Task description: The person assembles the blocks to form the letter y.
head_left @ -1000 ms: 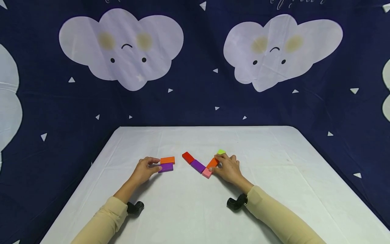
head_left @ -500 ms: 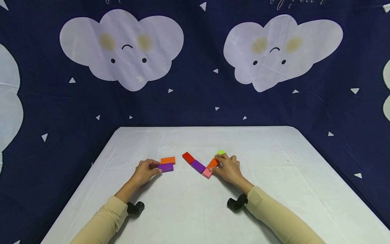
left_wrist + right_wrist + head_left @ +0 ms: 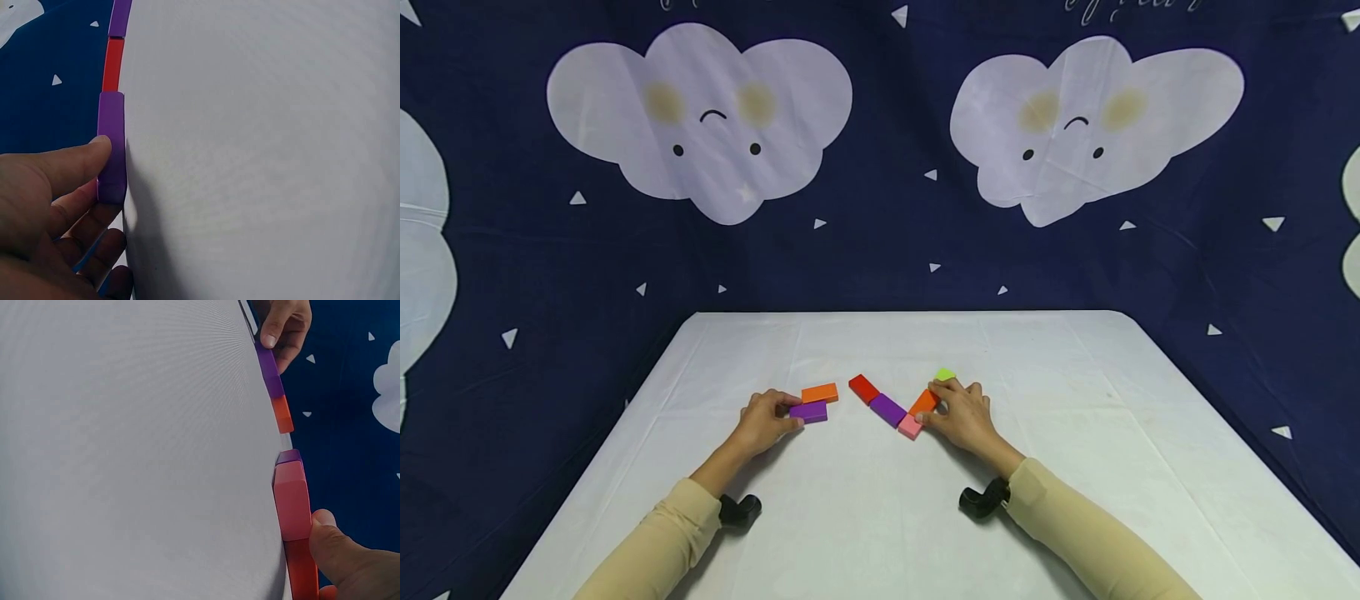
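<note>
In the head view my left hand [image 3: 767, 421] pinches a purple block [image 3: 808, 412], thumb along its near side and the other fingers behind it. An orange block [image 3: 820, 392] lies just beyond it, offset to the right. My right hand [image 3: 964, 414] grips a second orange block [image 3: 922, 402] between thumb and fingers. That block stands in a V-shaped row with a pink block [image 3: 910, 427], another purple block [image 3: 888, 410] and a red block [image 3: 863, 388]. A green block [image 3: 945, 374] sits at the far end, partly hidden by my fingers.
A white-covered table [image 3: 865, 525] carries the blocks. Behind it hangs a dark blue cloth [image 3: 880, 250] printed with clouds. A black wrist mount [image 3: 740, 512] sticks out from the left sleeve, another mount [image 3: 983, 498] from the right.
The left-hand orange block has shifted a little to the right relative to the purple block beside it. My left hand has edged right, while my right hand and the V-shaped row stay put.
</note>
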A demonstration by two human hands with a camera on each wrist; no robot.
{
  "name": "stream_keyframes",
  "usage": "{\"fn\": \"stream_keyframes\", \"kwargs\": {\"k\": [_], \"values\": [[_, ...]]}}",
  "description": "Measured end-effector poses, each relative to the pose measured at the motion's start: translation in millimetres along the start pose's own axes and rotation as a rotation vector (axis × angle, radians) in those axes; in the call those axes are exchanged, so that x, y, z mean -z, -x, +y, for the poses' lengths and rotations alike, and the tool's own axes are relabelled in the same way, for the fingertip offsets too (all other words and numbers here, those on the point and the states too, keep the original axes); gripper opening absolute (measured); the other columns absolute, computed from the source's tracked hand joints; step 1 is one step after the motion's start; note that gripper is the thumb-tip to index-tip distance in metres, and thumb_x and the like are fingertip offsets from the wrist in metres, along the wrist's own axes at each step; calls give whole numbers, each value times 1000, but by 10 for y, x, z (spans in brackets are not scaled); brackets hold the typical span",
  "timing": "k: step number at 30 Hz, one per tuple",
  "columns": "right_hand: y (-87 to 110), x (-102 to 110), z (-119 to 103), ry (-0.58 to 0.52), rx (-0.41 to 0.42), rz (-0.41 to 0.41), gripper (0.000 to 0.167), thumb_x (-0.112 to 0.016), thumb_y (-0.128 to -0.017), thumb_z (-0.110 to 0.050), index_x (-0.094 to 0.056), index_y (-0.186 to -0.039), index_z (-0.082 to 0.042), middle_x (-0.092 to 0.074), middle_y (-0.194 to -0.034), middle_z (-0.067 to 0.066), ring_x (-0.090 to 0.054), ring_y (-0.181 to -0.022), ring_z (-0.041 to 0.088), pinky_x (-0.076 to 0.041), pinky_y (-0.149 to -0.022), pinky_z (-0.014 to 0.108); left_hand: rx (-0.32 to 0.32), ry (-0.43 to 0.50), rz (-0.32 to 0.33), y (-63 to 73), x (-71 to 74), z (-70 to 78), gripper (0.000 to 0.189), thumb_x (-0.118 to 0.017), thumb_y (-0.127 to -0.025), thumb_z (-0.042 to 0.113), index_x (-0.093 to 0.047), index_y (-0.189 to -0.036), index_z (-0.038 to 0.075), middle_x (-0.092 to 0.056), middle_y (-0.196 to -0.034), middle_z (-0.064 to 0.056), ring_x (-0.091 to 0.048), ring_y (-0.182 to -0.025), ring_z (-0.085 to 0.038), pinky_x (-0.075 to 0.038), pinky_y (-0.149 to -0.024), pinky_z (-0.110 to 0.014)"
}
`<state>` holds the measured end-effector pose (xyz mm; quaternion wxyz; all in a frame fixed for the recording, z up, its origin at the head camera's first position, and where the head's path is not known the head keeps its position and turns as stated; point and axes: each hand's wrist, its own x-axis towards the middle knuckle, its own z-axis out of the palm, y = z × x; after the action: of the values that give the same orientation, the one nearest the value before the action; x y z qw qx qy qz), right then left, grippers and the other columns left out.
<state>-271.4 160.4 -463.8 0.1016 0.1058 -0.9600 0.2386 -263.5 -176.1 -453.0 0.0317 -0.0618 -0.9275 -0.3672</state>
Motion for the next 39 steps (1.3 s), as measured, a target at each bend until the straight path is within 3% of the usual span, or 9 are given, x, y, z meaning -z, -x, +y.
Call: {"fn": "stream_keyframes", "kwargs": {"k": [9, 17, 22, 28, 39], "values": [[-2, -7, 11, 1, 7, 1, 65, -72, -75, -50, -60, -128, -13, -57, -130, 3, -42, -94, 30, -26, -70, 34, 12, -15, 7, 34, 18, 17, 29, -72, -80, 12, -68, -107, 3, -63, -100, -14, -47, -100, -29, -25, -91, -49], [-7, 1, 9, -4, 17, 14, 65, -72, -76, -49, -60, -128, -12, -57, -130, 3, -42, -94, 30, -26, -71, 34, 75, 33, 22, 109, 97, 102, 29, -71, -82, 12, -67, -109, 3, -61, -103, -15, -49, -105, -31, -23, -95, -51], [-6, -4, 12, -7, 18, 11, 64, -72, -76, -48, -60, -127, -12, -57, -130, 3, -42, -92, 29, -26, -70, 34, 101, 72, 45, 160, 105, 179, 30, -71, -82, 12, -67, -110, 4, -61, -107, -15, -52, -101, -29, -34, -85, -41], [-3, -3, 10, -7, 12, 4, 64, -72, -76, -49, -60, -128, -13, -57, -130, 3, -42, -92, 29, -26, -70, 34, 85, 151, 32, 220, 41, 300, 33, -70, -81, 9, -65, -112, 0, -60, -108, -15, -52, -100, -28, -39, -74, -27], [-4, -10, 23, -3, 6, -1, 65, -72, -76, -50, -60, -128, -13, -57, -131, 3, -42, -94, 30, -26, -70, 34, 64, 223, 43, 359, -163, 510, 29, -72, -79, 8, -67, -107, 2, -60, -100, -12, -54, -95, -25, -41, -72, -26]]}}
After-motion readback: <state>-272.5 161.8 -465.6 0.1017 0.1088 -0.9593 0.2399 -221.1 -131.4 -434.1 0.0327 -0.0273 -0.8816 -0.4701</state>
